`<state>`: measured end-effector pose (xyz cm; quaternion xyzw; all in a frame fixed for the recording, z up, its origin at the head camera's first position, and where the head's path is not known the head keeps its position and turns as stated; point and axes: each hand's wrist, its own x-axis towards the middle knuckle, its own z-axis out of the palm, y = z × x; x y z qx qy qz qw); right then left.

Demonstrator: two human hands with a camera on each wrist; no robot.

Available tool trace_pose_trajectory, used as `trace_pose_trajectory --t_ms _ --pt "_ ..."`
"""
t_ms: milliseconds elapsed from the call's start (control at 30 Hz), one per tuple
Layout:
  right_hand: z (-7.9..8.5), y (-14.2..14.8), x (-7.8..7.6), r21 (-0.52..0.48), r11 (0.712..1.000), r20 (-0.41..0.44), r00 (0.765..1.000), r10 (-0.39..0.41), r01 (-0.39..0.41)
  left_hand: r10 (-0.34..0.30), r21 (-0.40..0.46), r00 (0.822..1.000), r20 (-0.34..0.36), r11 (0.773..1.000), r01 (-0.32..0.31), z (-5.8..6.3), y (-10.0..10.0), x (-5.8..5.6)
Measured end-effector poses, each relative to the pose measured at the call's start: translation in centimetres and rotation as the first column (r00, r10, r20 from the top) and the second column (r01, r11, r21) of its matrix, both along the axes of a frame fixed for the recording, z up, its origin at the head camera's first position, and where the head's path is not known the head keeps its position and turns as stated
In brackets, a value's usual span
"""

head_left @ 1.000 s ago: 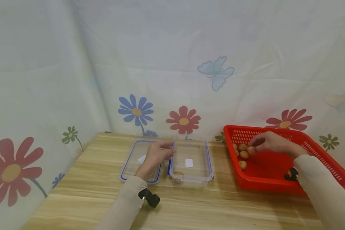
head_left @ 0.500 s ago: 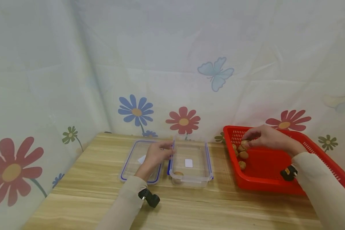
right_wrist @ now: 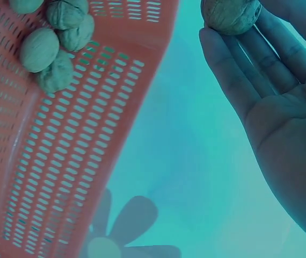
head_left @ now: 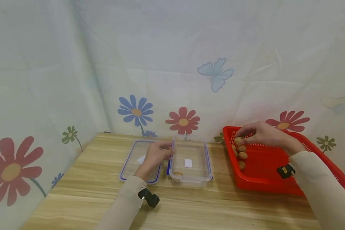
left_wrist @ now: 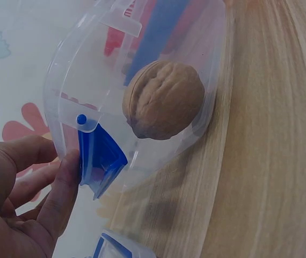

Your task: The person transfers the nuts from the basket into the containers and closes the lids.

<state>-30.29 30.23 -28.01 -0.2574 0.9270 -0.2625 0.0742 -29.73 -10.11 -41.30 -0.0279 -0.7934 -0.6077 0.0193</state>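
The left hand [left_wrist: 21, 201] pinches the rim of a clear container [left_wrist: 104, 86] beside its blue latch [left_wrist: 100, 161]. One walnut [left_wrist: 166, 99] lies inside, right of the hand. Underneath is a wooden table [left_wrist: 266, 134]; a flowered backdrop [left_wrist: 13, 86] hangs on the far side.

A lid [head_left: 130, 163] lies left, a basket [head_left: 264, 182] right, of a container [head_left: 199, 167] holding 1 walnut [left_wrist: 164, 99].

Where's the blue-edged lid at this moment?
In the head view, the blue-edged lid lies on the table, just left of the clear container, partly behind the left hand.
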Motion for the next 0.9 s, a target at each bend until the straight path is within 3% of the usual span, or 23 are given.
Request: trace_pose_trajectory --t_ms 333,533,900 --pt "1.4 -1.7 1.1 0.001 1.000 -0.021 1.000 0.004 -0.004 -0.002 -0.005 1.000 -0.002 1.000 0.002 -0.1 0.0 -0.2" --pt "1.8 -3.0 1.9 -0.004 1.000 -0.078 0.997 0.019 -0.019 -0.005 -0.004 1.000 -0.002 1.000 0.005 -0.1 -0.1 -0.1" --pt "1.2 -5.6 3.0 -0.149 0.983 -0.188 0.979 0.082 -0.111 -0.013 0.013 1.000 -0.006 1.000 0.014 -0.1 0.0 -0.1"
